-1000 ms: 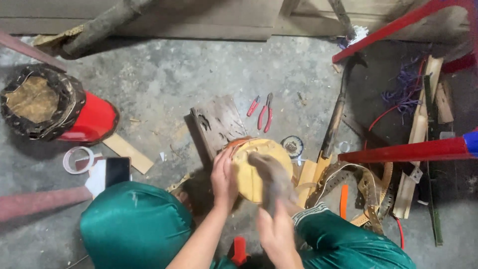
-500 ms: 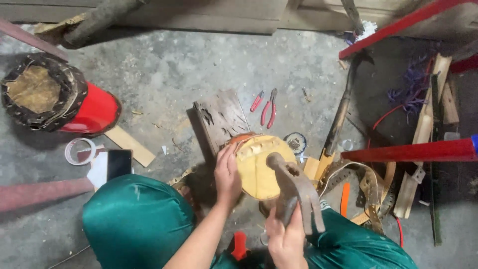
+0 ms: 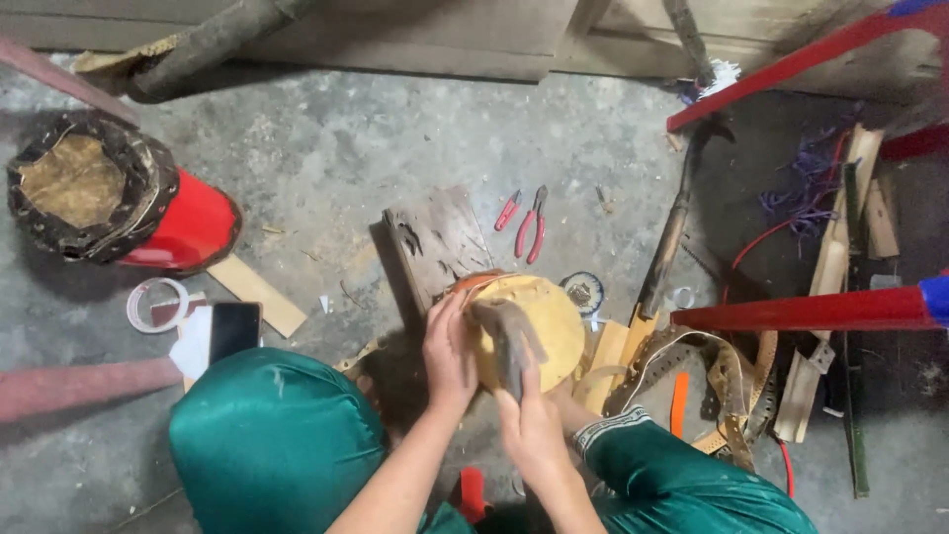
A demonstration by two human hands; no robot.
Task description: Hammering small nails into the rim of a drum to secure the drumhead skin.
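The hammer (image 3: pixel 507 336), raised half a second ago, has come down onto the round yellow drumhead (image 3: pixel 539 331), mid-floor beside the dark board (image 3: pixel 435 242); right hand (image 3: pixel 534 430) fingers wrapped round its handle; left hand (image 3: pixel 450 351) fingers spread along the rim, steadying; the pounding continues.

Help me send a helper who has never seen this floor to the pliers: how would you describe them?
Start at the round yellowish disc that the person's hands work on, in the middle of the concrete floor. Just beyond its far edge, right of the dark wooden board, lie the red-handled pliers. A smaller red-handled cutter lies beside them on the left; the pliers are longer, with dark metal jaws.
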